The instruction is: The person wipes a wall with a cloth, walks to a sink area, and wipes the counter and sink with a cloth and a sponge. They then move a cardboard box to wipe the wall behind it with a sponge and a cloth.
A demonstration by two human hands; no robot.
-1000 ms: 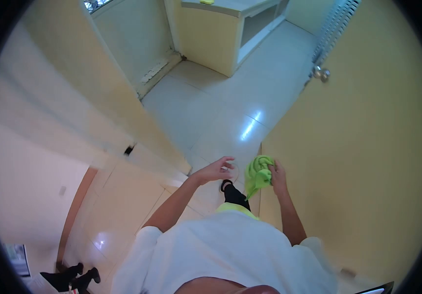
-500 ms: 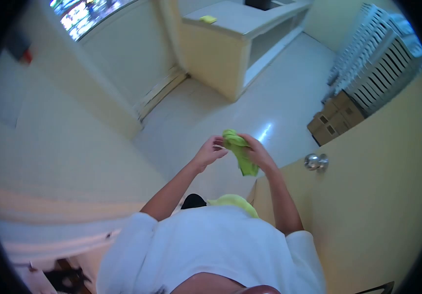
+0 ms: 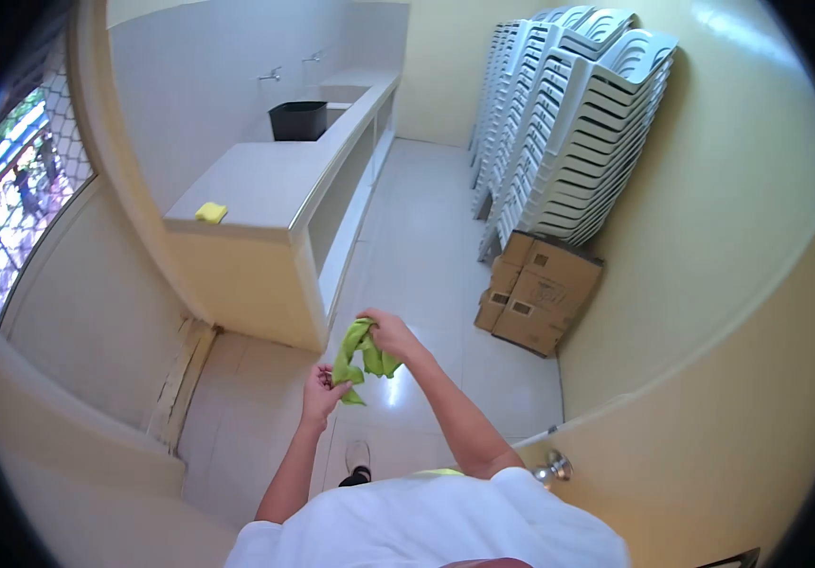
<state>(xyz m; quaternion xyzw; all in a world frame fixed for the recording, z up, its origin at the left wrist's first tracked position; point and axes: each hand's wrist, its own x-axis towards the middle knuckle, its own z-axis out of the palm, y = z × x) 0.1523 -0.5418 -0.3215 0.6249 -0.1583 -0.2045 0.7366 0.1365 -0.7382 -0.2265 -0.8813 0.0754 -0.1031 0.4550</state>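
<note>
A crumpled lime-green cloth (image 3: pixel 356 348) hangs between both hands in front of my chest. My right hand (image 3: pixel 390 333) grips its upper end, held a little higher. My left hand (image 3: pixel 323 391) pinches the lower end of the cloth. Both arms are bare and reach forward over a pale tiled floor (image 3: pixel 417 256). One shoe (image 3: pixel 357 460) shows below the hands.
A long pale counter (image 3: pixel 275 180) runs along the left with a yellow sponge (image 3: pixel 209 212) on it and a black bin (image 3: pixel 298 120) at the far end. Stacked white plastic chairs (image 3: pixel 568 133) and cardboard boxes (image 3: pixel 540 289) stand on the right. A door with a round knob (image 3: pixel 555 467) is at my right.
The view has swung up and forward into the room, revealing counter, chairs and boxes. The left hand now holds the cloth's lower end, and the cloth is stretched between both hands.
</note>
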